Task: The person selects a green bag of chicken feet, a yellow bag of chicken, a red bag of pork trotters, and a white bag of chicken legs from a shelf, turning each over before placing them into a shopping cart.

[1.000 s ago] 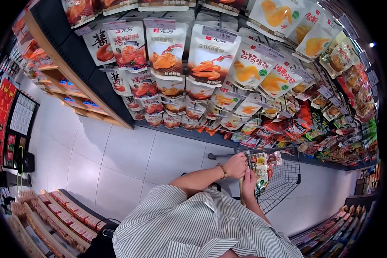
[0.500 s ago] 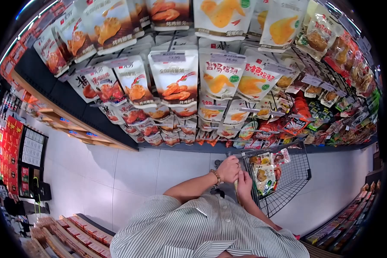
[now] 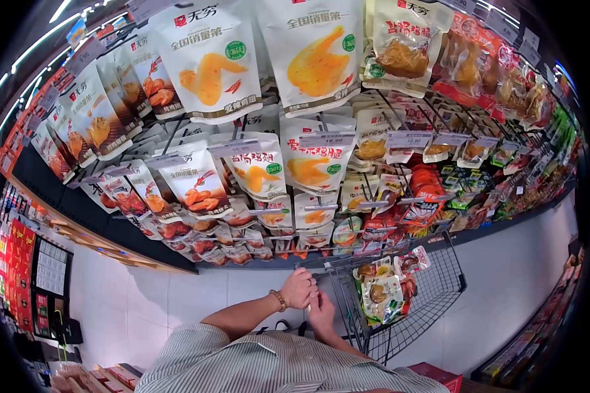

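Note:
Just left of a wire shopping cart (image 3: pixel 432 298), my left hand (image 3: pixel 299 288), with a beaded bracelet (image 3: pixel 278 300) at the wrist, is closed around the cart's handle. My right hand (image 3: pixel 321 312) is closed beside it, touching or nearly touching it, at the same handle. The handle is mostly hidden by the fingers. Inside the cart lie several snack packets (image 3: pixel 383 296), white and multicoloured. Beyond the cart hang rows of white snack pouches (image 3: pixel 210 72) with pictures of chicken pieces.
A dark shelf base with a wooden edge (image 3: pixel 111 243) runs along the left and front. Red display panels (image 3: pixel 19 275) stand at the far left. Another product shelf (image 3: pixel 537 334) is at the lower right, and a red box (image 3: pixel 437 375) is near my body.
The view has shifted, so the hanging pouches appear larger and the hands and cart sit further left and lower. Both hands remain closed at the handle.

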The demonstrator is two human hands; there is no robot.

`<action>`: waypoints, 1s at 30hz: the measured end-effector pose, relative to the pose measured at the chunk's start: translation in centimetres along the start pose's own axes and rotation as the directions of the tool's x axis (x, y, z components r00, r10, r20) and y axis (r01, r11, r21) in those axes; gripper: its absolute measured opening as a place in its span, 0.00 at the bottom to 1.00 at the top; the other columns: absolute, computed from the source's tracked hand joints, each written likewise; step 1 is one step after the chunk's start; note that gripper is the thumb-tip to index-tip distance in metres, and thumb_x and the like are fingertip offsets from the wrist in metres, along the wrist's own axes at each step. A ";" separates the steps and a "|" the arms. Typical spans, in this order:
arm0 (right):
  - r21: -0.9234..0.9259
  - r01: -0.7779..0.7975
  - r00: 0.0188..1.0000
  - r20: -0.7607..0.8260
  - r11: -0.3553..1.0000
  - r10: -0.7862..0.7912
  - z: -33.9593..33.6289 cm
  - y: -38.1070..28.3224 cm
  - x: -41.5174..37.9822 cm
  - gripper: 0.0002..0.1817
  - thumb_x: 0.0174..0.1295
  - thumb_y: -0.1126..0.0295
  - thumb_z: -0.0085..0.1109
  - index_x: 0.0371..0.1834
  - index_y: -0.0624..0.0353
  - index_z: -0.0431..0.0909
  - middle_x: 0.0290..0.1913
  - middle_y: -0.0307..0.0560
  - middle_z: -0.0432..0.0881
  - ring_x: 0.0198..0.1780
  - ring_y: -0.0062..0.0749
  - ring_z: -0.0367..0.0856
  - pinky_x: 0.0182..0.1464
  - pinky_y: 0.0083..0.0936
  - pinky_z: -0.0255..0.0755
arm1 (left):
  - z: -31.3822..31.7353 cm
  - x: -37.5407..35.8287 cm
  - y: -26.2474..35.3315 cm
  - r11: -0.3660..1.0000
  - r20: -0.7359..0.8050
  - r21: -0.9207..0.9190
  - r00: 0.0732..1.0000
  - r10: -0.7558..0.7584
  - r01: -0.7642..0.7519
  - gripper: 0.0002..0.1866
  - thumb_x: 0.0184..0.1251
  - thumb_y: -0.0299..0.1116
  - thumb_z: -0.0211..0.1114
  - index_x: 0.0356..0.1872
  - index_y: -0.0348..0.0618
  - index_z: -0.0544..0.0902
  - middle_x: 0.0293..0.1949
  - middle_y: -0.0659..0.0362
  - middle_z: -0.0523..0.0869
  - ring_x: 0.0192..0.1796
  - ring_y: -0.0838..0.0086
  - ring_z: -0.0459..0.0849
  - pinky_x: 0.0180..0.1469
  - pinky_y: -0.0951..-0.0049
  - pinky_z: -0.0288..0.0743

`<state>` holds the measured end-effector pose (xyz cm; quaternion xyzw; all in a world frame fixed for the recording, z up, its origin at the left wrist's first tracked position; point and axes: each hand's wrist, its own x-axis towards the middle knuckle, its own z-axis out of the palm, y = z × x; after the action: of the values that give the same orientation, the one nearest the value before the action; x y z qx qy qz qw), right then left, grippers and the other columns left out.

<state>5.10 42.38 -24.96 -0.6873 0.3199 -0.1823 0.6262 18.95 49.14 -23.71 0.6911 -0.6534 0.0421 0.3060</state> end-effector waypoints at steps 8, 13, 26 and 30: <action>0.116 -0.128 0.991 0.060 0.985 0.122 -0.8 1.0 1.4 0.17 0.72 0.63 0.52 0.52 0.68 0.75 0.38 0.45 0.83 0.40 0.23 0.78 0.44 0.20 0.71 | 0.6 1.8 -0.2 1.000 0.059 0.021 0.998 0.015 -0.016 0.05 0.49 0.37 0.61 0.22 0.51 0.76 0.27 0.63 0.75 0.36 0.65 0.73 0.51 0.63 0.67; 0.121 -0.136 0.991 0.021 0.983 0.135 -1.5 -0.2 1.5 0.18 0.71 0.61 0.53 0.51 0.68 0.76 0.39 0.48 0.83 0.42 0.25 0.79 0.45 0.22 0.72 | 0.3 2.7 0.1 0.999 0.107 0.028 0.994 0.022 -0.025 0.05 0.51 0.36 0.62 0.23 0.49 0.76 0.27 0.63 0.75 0.37 0.65 0.74 0.51 0.62 0.68; -0.106 -0.020 0.987 -0.162 0.994 0.003 -0.7 0.5 1.0 0.20 0.67 0.59 0.57 0.48 0.68 0.79 0.34 0.52 0.86 0.35 0.30 0.85 0.39 0.27 0.76 | 0.5 1.4 0.1 0.998 -0.037 -0.011 0.997 0.066 -0.067 0.05 0.51 0.34 0.61 0.23 0.46 0.79 0.27 0.61 0.79 0.37 0.65 0.77 0.52 0.60 0.67; -0.202 0.022 0.970 -0.232 0.979 -0.070 -0.8 1.0 0.9 0.18 0.66 0.59 0.59 0.47 0.65 0.81 0.33 0.51 0.87 0.35 0.29 0.85 0.38 0.27 0.77 | 0.2 1.1 0.8 0.999 -0.006 0.035 1.000 0.019 -0.018 0.07 0.54 0.34 0.61 0.24 0.44 0.82 0.28 0.59 0.81 0.40 0.64 0.78 0.56 0.61 0.67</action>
<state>5.05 41.20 -25.92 -0.7266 0.3931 -0.2453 0.5074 18.27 48.05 -23.09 0.6901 -0.6580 0.0584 0.2955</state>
